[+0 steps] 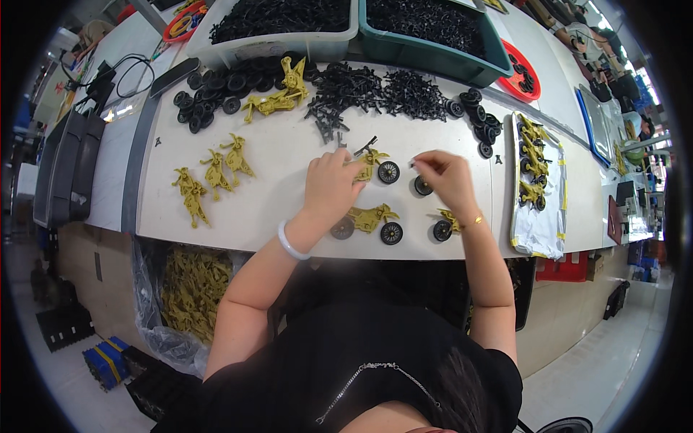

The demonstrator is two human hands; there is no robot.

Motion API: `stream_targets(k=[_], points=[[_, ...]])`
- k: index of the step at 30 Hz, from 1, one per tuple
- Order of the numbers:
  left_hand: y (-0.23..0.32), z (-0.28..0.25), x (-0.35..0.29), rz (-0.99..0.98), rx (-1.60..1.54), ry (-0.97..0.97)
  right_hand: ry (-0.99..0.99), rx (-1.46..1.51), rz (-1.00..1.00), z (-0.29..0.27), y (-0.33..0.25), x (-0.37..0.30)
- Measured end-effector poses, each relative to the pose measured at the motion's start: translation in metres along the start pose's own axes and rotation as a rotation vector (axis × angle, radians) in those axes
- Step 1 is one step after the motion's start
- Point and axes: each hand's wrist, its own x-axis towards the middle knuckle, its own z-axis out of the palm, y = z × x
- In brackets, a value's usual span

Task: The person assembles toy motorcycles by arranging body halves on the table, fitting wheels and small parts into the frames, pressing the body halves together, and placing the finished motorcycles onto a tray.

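Close to the middle of the table, my left hand [332, 180] has its fingers closed on a yellow toy motorcycle body [370, 159]. A black spoked wheel [388, 172] sits at that body's right end, and a thin black part [366, 145] sticks up from it. To the right, my right hand [449, 182] pinches something small and dark at its fingertips, too small to name. Another black wheel [422, 185] shows just under those fingers. Nearer me lies a yellow toy motorcycle [372, 217] with wheels at both ends. My right wrist partly covers one more yellow body [448, 216].
Yellow bodies [214, 173] lie at left. Behind my hands are piles of black wheels [209, 97] and small black parts [411, 94]. A white bin [271, 45] and a green bin [433, 59] stand at the back. A tray [538, 231] holds wheeled toys at right.
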Motion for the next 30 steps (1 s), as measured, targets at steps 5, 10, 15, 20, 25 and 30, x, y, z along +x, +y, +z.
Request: stream_targets(k=[5, 10, 15, 20, 25, 30], points=[[-0.001, 0.006, 0.001, 0.009, 0.020, 0.013, -0.091, -0.062, -0.095, 0.050, 0.003, -0.009], [-0.004, 0.012, 0.001, 0.063, 0.068, 0.113, -0.027, -0.343, -0.338, 0.064, 0.012, -0.008], [-0.002, 0.012, 0.003, 0.020, 0.080, 0.030, 0.029, -0.299, -0.422, 0.068, 0.011, -0.009], [-0.004, 0.020, 0.002, 0.043, 0.124, 0.049, 0.040, -0.437, -0.549, 0.073, 0.011, -0.009], [-0.004, 0.026, 0.001, 0.077, 0.173, 0.075, -0.025, -0.469, -0.327, 0.079, 0.004, -0.008], [-0.005, 0.027, 0.001, 0.101, 0.198, 0.114, -0.032, -0.585, -0.310, 0.084, 0.001, -0.006]])
